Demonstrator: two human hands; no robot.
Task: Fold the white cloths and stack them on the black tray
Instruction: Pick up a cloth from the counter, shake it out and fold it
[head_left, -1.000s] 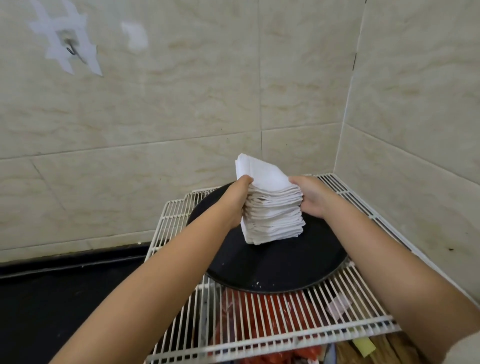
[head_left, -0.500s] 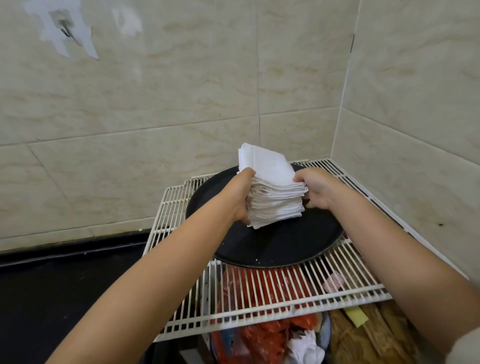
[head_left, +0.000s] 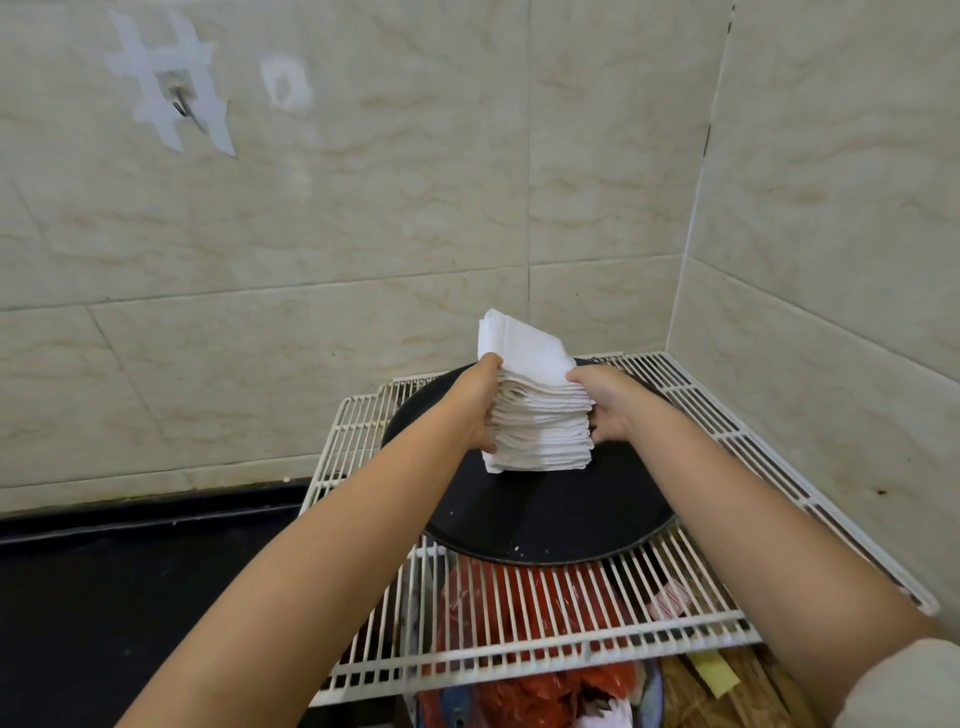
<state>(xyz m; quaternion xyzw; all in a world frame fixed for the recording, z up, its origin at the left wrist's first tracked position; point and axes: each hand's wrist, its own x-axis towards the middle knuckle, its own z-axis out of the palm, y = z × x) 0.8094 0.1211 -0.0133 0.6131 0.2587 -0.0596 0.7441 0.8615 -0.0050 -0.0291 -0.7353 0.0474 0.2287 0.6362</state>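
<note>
I had the tall stack of folded white cloths (head_left: 540, 415) squeezed between left hand (head_left: 480, 405) and right hand (head_left: 605, 402) on the round black tray (head_left: 550, 519). Stacking step, I judged; next: square edges, release gently.

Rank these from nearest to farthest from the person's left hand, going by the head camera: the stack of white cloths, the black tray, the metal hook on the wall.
From the left hand:
1. Stack of white cloths, gripped directly.
2. Black tray, just beneath.
3. Metal hook, high on the wall, upper left.
</note>
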